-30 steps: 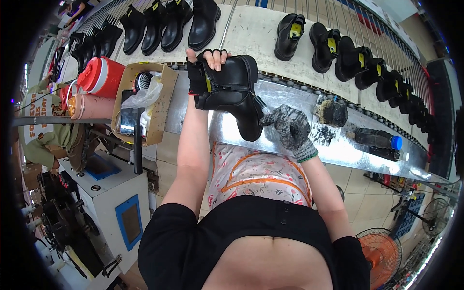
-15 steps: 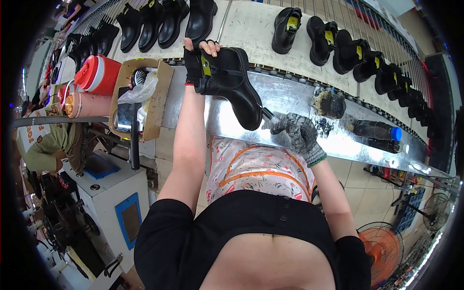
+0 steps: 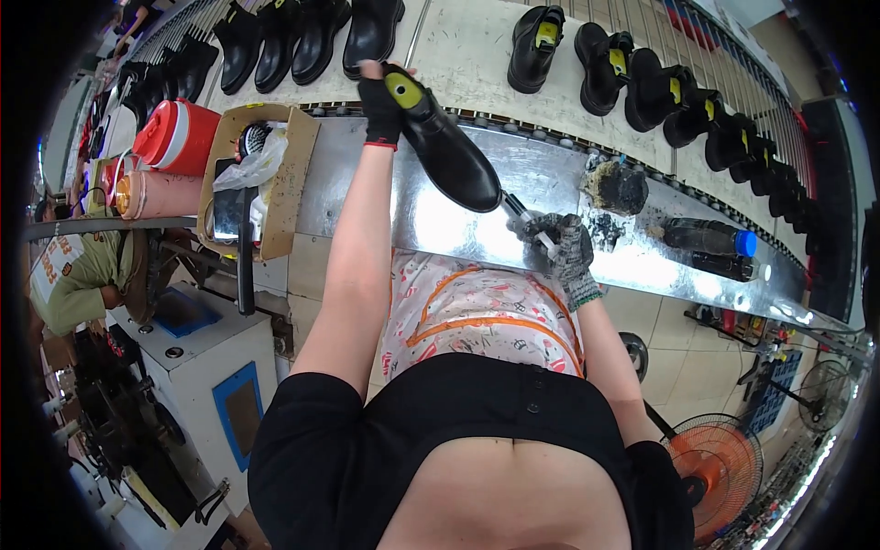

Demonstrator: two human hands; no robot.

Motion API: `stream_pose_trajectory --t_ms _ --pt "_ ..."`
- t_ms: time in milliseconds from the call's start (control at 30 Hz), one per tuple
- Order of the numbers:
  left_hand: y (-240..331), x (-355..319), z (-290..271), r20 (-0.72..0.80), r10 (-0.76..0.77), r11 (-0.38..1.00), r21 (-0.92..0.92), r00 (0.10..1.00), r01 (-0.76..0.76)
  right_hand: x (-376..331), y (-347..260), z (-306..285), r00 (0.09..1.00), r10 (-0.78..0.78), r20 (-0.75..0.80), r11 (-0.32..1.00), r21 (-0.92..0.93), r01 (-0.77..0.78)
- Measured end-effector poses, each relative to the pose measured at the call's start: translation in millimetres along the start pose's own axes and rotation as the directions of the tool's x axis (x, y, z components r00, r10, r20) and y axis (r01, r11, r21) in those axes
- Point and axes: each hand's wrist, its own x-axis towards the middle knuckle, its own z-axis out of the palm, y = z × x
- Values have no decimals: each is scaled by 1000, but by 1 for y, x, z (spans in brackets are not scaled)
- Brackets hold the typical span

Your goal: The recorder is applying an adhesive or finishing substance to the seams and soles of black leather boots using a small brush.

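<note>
A black leather ankle boot (image 3: 451, 158) hangs over the metal ledge, its toe pointing right and toward me and its yellow-lined opening facing up. My left hand (image 3: 381, 110), in a black fingerless glove with red trim, is closed on the boot's shaft; some of its fingers are hidden behind it. In a grey knitted glove, my right hand (image 3: 566, 255) grips a slim brush (image 3: 518, 207) with a light handle. The brush's dark tip meets the edge of the boot's toe.
Black boots (image 3: 534, 50) stand in rows on the pale conveyor (image 3: 458, 55). On the metal ledge (image 3: 353, 197) are a blackened block (image 3: 616, 187) and a dark bottle with a blue cap (image 3: 701, 236). A cardboard box (image 3: 291, 183) and red jug (image 3: 174, 135) stand left; an orange fan (image 3: 715, 467) lower right.
My left hand has turned the boot from side-on to opening-up and raised its toe slightly. My right hand has shifted with the brush, whose tip stays at the toe.
</note>
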Motion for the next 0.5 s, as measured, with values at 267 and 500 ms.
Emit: stream_pose_trajectory --t_ms 267,500 --pt "15 -13 6 58 241 728 650 969 -220 -15 -35 14 982 -10 -188 990 -142 -17" --pt "49 -38 6 116 244 547 804 963 -235 -13 -39 5 952 -145 -270 898 -439 12"
